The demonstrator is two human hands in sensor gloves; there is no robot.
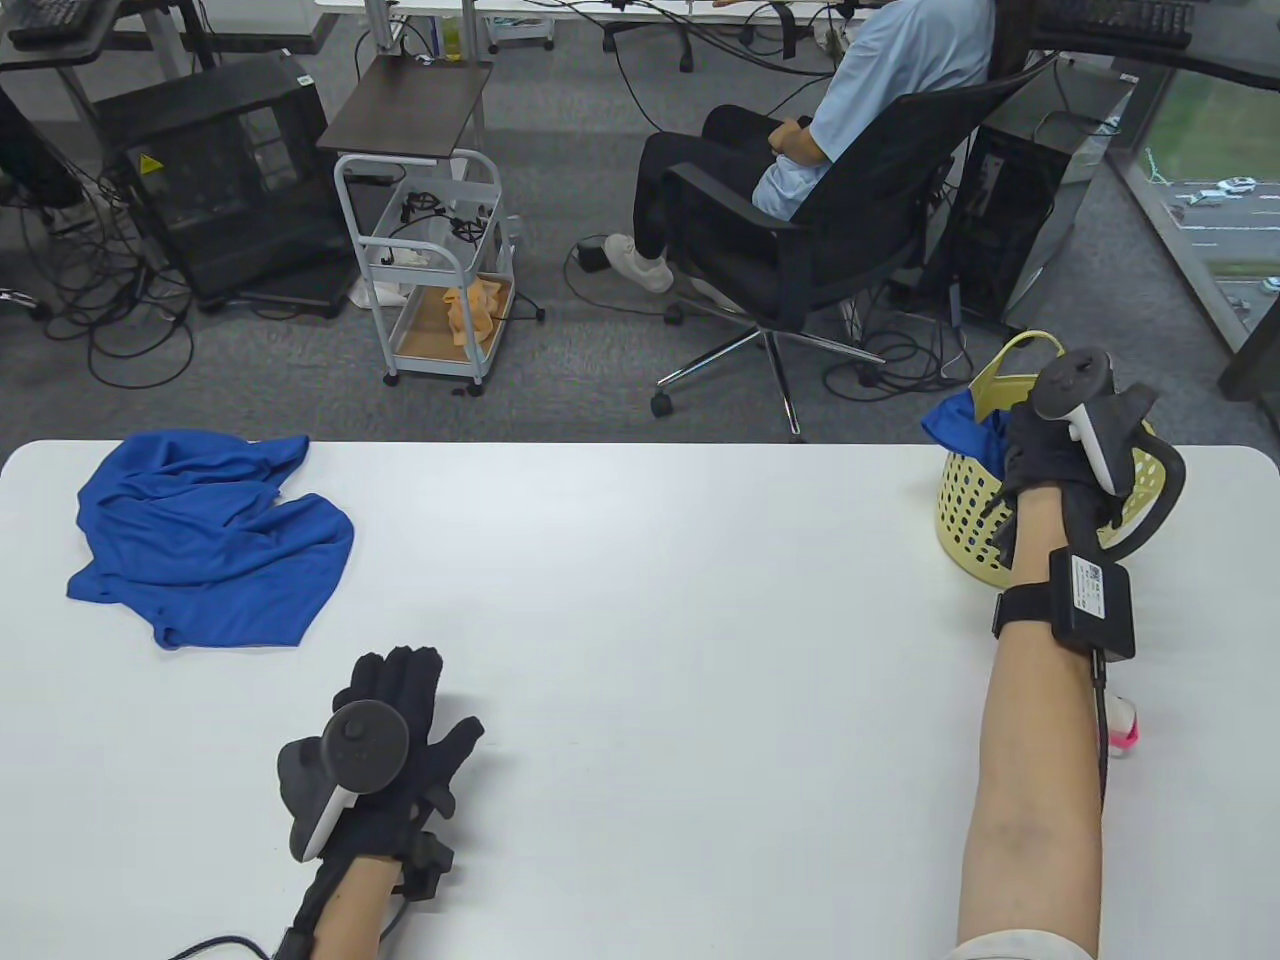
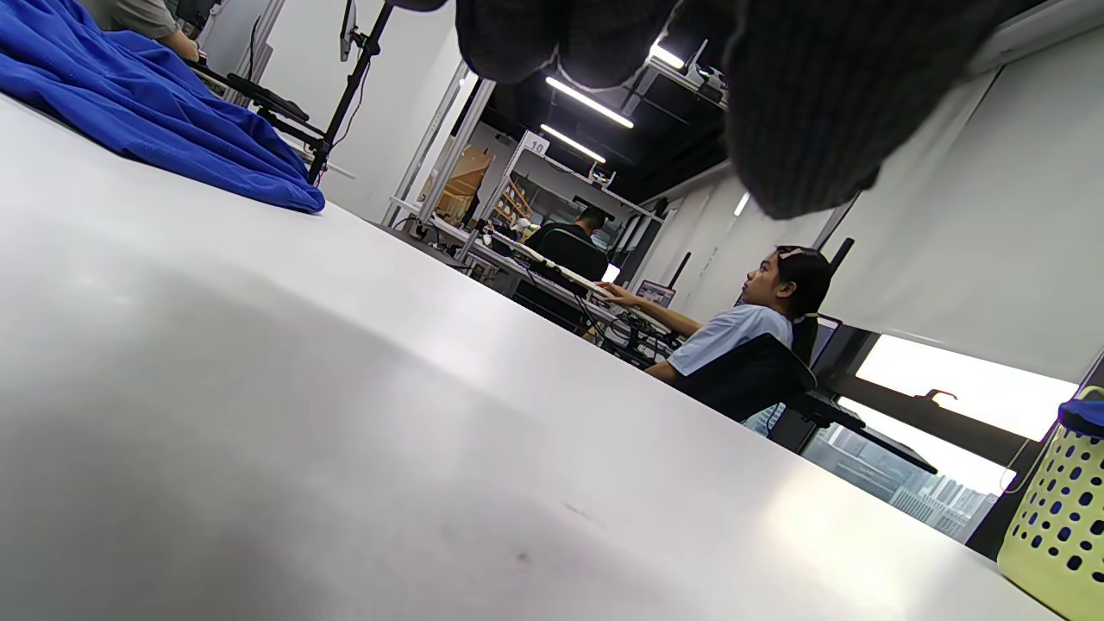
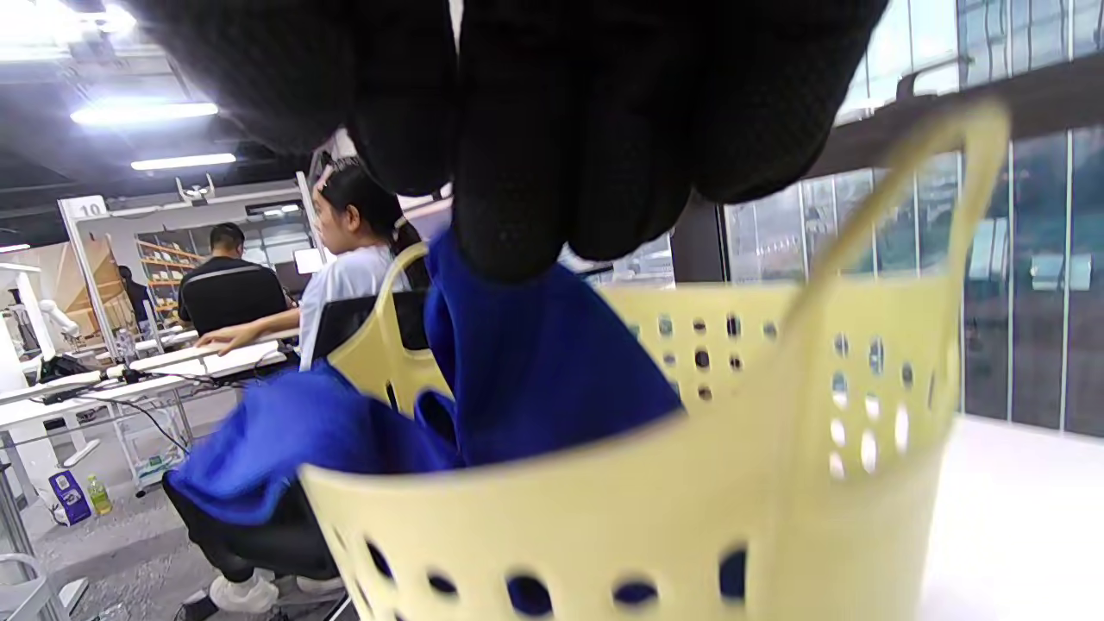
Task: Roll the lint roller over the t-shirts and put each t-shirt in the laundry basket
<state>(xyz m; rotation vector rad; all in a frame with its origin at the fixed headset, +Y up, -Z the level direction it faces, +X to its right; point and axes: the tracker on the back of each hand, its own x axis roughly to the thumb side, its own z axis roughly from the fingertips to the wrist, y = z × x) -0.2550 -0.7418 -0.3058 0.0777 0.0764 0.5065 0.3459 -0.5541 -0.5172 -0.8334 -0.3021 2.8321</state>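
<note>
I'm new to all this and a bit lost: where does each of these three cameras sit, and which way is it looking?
Table view: from above, looks down on the white table; shows both forearms, left hand, right hand.
Left wrist view: low over the table, looks across it towards the spare blue t-shirt; gloved fingers at the top.
Right wrist view: just outside the laundry basket; fingers grip a blue t-shirt.
All share the basket.

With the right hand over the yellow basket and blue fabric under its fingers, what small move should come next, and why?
Probably let go: the right hand pinches a blue t-shirt that already sits mostly inside the laundry basket, one fold draping over the far rim. Releasing it would finish this shirt. A second blue t-shirt lies on the table, and the left hand rests flat and free.
</note>
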